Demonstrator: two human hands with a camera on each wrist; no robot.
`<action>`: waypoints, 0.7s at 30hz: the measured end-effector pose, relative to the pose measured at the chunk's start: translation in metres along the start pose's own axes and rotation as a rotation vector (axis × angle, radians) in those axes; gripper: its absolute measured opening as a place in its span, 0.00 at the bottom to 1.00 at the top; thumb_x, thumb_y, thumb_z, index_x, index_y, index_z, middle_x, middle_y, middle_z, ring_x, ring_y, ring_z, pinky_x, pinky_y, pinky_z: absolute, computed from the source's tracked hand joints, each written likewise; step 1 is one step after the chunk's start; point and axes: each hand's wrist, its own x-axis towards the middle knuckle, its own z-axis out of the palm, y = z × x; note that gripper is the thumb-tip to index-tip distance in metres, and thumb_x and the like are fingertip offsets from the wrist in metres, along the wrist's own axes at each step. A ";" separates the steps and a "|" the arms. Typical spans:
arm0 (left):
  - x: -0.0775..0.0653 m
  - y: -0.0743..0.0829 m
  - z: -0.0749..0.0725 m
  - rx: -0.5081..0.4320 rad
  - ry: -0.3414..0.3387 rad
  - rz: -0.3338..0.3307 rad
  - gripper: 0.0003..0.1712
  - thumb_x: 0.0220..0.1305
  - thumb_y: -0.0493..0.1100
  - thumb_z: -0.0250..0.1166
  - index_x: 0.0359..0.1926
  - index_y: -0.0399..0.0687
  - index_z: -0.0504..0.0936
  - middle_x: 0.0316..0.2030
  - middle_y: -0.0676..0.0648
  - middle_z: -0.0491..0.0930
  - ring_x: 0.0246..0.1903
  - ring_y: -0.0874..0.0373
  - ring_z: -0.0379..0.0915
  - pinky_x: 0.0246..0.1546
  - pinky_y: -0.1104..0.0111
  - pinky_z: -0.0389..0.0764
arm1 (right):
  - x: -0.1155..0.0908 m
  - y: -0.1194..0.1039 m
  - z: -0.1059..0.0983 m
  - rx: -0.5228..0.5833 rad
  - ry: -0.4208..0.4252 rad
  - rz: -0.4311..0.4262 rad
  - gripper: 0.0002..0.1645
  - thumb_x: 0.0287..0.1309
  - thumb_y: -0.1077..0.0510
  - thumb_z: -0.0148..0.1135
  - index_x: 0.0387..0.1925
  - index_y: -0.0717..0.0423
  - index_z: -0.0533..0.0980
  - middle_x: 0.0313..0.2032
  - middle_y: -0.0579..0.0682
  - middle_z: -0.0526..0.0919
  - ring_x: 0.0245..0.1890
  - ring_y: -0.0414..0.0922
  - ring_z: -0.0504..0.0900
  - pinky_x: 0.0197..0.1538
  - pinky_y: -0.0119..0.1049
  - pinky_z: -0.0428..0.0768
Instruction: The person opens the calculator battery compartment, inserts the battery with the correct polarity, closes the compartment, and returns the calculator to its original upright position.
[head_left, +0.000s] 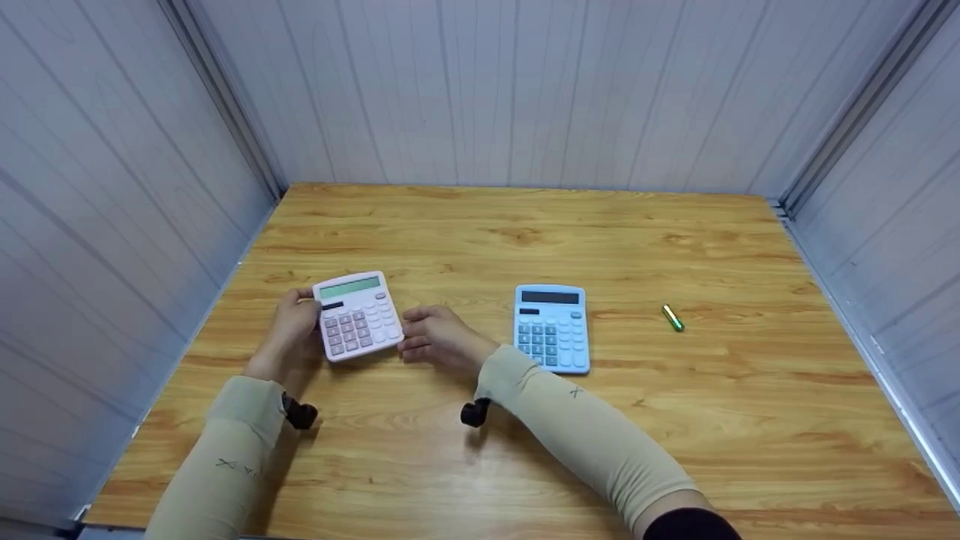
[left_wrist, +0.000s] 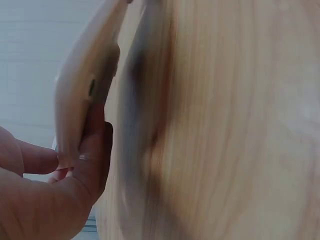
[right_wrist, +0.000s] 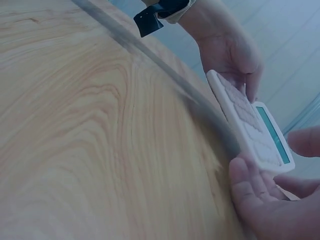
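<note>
Spanning my head view is the wooden table [head_left: 517,240]. I have the pink calculator [head_left: 358,315] raised above it, left of centre, face up and tilted. Its twin in shape, the blue calculator [head_left: 551,330], lies near the middle. My left hand [head_left: 291,328] pinches the pink one's left edge; my right hand [head_left: 442,337], fingers loosely extended, touches its right edge. Farther right lies a green battery [head_left: 673,317].

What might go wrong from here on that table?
The pink calculator might slip: the left hand pinches it by one edge, tilted above the table. The right sleeve might nudge the blue calculator, whose lower corner it overlaps in the head view. The green battery might roll if bumped, lying loose on its side.
</note>
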 end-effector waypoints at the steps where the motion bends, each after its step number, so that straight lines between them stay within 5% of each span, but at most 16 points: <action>1: -0.001 0.001 0.001 -0.018 -0.010 -0.007 0.26 0.71 0.37 0.40 0.68 0.38 0.55 0.57 0.39 0.69 0.44 0.57 0.74 0.41 0.70 0.80 | 0.000 -0.001 -0.001 -0.002 0.000 -0.004 0.27 0.64 0.70 0.53 0.64 0.67 0.63 0.40 0.58 0.80 0.36 0.51 0.82 0.51 0.48 0.83; 10: -0.008 0.011 0.011 -0.070 -0.056 0.015 0.26 0.74 0.40 0.38 0.70 0.40 0.56 0.63 0.41 0.66 0.54 0.55 0.70 0.49 0.69 0.78 | -0.002 -0.007 -0.010 0.001 0.047 -0.015 0.22 0.58 0.73 0.56 0.55 0.62 0.76 0.40 0.55 0.81 0.31 0.46 0.80 0.35 0.36 0.81; 21: -0.016 0.018 0.032 -0.124 -0.065 0.094 0.23 0.75 0.39 0.39 0.67 0.36 0.57 0.56 0.40 0.69 0.44 0.58 0.75 0.40 0.71 0.82 | -0.012 -0.011 -0.024 -0.044 0.058 -0.096 0.23 0.56 0.77 0.56 0.55 0.68 0.74 0.46 0.58 0.80 0.37 0.48 0.83 0.43 0.40 0.85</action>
